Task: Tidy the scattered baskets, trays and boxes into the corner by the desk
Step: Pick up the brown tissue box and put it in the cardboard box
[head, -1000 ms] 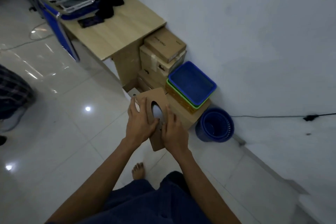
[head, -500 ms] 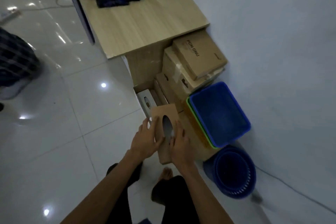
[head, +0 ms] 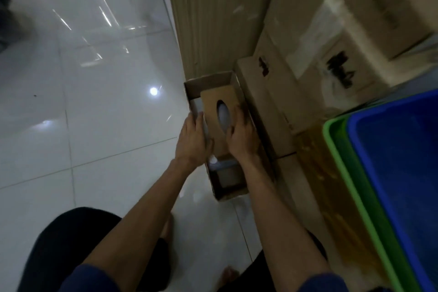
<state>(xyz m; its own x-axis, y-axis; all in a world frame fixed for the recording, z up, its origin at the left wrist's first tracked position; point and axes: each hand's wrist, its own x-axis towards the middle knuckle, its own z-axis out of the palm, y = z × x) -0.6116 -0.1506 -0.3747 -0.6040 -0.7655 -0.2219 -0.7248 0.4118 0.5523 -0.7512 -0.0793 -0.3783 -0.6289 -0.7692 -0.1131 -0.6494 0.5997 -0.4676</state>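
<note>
A brown cardboard tissue box (head: 219,102) with an oval opening lies inside a long open cardboard box (head: 208,80) on the floor, beside the desk's wooden side panel (head: 208,14). My left hand (head: 193,141) holds the tissue box's left edge. My right hand (head: 240,136) grips its right side, thumb near the oval hole. Right of them stand stacked cardboard boxes (head: 315,38). A blue basket (head: 398,149) nests in a green basket (head: 341,154) on another box at the right.
Glossy white floor tiles (head: 90,106) spread to the left. My bare feet and dark-clothed knees show at the bottom. A low cardboard box (head: 267,92) lies between the open box and the stack.
I have crouched and come much closer to the corner. Both hands lowered the tissue box from in front of the stack down into the open cardboard box by the desk.
</note>
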